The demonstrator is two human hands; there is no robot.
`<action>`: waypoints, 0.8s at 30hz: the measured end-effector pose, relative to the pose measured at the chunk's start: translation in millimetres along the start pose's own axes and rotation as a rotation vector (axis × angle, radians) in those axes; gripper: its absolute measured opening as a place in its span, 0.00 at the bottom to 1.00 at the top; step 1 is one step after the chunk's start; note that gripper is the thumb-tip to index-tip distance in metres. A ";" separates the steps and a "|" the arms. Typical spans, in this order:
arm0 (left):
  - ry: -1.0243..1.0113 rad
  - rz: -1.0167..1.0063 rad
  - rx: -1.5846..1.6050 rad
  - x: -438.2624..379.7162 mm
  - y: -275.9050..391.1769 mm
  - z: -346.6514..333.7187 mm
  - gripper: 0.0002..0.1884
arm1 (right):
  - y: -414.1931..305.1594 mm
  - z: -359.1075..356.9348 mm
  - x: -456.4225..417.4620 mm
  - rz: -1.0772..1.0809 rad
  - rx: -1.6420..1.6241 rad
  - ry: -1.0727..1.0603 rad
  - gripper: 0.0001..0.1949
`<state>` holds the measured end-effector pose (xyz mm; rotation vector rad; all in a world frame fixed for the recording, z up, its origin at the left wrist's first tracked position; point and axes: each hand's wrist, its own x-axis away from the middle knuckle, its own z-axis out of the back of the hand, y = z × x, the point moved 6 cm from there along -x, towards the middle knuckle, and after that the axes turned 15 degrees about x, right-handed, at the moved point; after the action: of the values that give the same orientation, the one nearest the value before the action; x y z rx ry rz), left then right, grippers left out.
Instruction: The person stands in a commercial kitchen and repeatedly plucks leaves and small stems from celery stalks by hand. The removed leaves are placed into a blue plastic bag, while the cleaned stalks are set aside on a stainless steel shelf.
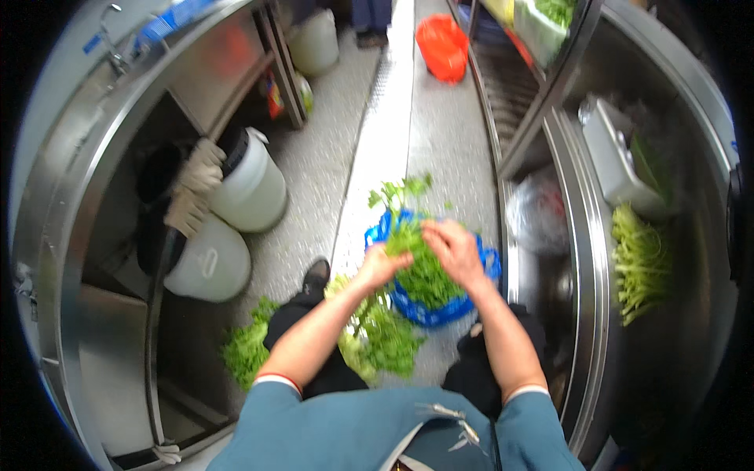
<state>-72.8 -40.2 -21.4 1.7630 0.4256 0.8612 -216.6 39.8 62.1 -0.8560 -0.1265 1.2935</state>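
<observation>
Between my hands is a bunch of leafy greens (402,238), slightly blurred, its leaves reaching forward over the floor. My left hand (382,266) grips it from the left, thumb pointing right. On its right side the bent fingers of my right hand (450,247) pinch the leaves; the right thumb is hidden. Directly below my hands, a blue plastic bag (433,315) stands with its mouth spread, filled with loose green leaves (433,285). More leafy stalks (392,344) lie on the floor between my legs, left of the bag.
Another heap of greens (244,350) lies by my left leg. White plastic buckets (250,188) stand under the steel counter at left, with work gloves (197,176) hanging there. A red bag (443,50) is ahead. Pale stalks (639,265) lie in the steel sink at right. Someone's legs (372,17) show farther off.
</observation>
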 end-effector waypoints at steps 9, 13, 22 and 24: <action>0.026 -0.198 -0.352 -14.0 -28.9 2.4 0.16 | -16.1 -15.1 0.2 -0.281 -0.029 -0.388 0.17; 0.055 -0.121 -0.396 -15.2 -30.0 9.1 0.13 | -18.1 -10.0 1.1 -0.150 0.052 -0.357 0.13; -0.025 -0.133 -0.135 -15.8 -38.8 0.7 0.10 | -8.9 -14.7 4.3 0.166 0.203 -0.072 0.05; -0.076 -0.070 -0.130 -12.6 -34.6 -4.4 0.08 | -6.0 -10.0 4.6 0.100 0.203 0.059 0.04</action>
<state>-80.2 -33.0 -57.0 1.6462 0.3713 0.7534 -205.1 38.9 57.2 -0.7325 0.0945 1.3473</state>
